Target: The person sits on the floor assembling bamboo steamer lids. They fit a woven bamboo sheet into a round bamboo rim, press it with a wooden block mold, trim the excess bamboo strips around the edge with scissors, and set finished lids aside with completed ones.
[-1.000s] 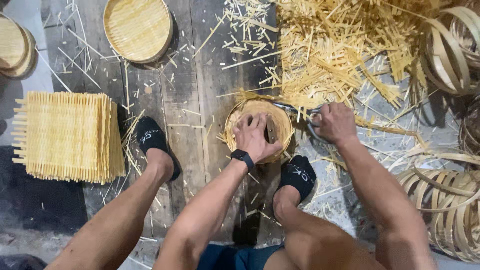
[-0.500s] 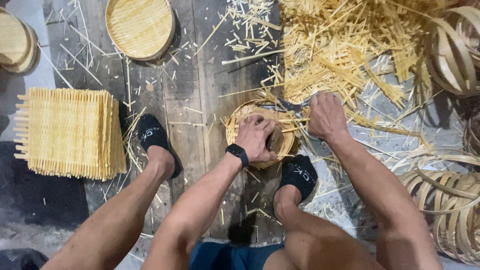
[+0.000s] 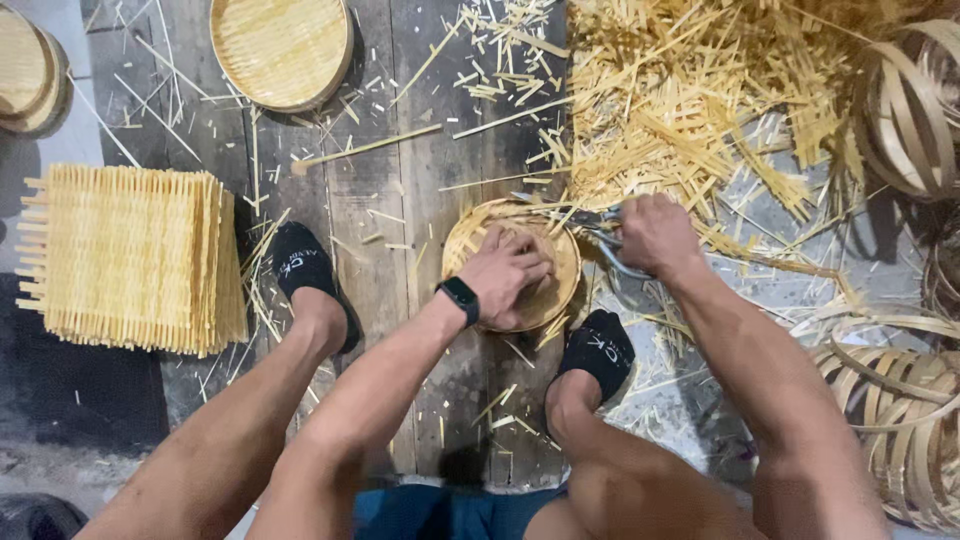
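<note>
A worker seated over a plank floor (image 3: 400,200) presses the left hand (image 3: 508,272) down into a small round woven bamboo tray (image 3: 555,290), fingers curled and bunched against its inner weave, a black wristwatch (image 3: 459,298) on that wrist. The tray lies on the boards between the worker's feet, nearer the right one. The right hand (image 3: 652,232) is closed around the handles of metal shears (image 3: 598,228), whose blades meet the tray's far right rim (whether the blades are parted or closed cannot be told from here). Both feet wear black socks: the left foot (image 3: 305,270) is planted beside a stack of square woven bamboo mats (image 3: 130,258), the right foot (image 3: 598,352) just below the tray. Behind the hands spreads a heap of cut bamboo slivers (image 3: 690,100), with loose trimmings scattered across the boards. A finished round tray (image 3: 282,48) sits at the top of the scene, further round pieces (image 3: 28,68) at the upper left, and coils of bamboo strip hoops (image 3: 905,420) lie along the right side.
</note>
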Tool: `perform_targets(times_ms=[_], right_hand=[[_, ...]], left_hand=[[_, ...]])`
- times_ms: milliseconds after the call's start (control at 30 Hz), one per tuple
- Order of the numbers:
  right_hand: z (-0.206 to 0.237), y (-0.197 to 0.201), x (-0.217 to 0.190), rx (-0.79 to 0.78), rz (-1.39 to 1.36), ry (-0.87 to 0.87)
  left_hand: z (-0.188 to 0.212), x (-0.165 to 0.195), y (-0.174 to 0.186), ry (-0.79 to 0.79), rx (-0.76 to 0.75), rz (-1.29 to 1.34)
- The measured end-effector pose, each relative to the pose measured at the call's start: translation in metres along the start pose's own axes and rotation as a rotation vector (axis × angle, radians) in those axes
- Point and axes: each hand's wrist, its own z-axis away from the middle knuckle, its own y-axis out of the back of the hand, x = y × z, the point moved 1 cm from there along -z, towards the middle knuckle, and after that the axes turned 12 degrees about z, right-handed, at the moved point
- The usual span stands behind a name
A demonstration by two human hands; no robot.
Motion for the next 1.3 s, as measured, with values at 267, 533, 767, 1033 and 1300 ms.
perform_targets(times_ms=[267, 533, 767, 1033, 1300], right_hand=[[0.010, 0.009, 0.007, 0.162, 0.043, -0.021], [0.009, -0.010, 0.009, 0.092, -0.018, -0.019], [0.006, 0.006, -0.009, 0.039, -0.008, -0.079], [0.006, 0.009, -0.001, 0.031, -0.014, -0.080], [0.004, 0.012, -0.008, -0.047, -0.024, -0.023]], left_hand=[[-0.001, 0.032, -0.017, 0.506, 0.765, 0.284], [0.000, 0.026, -0.028, 0.442, 0.785, 0.164], [0.004, 0.022, -0.034, 0.529, 0.562, 0.207], [0.014, 0.008, -0.024, 0.399, 0.427, 0.147], [0.026, -0.013, -0.013, 0.195, 0.316, 0.128]])
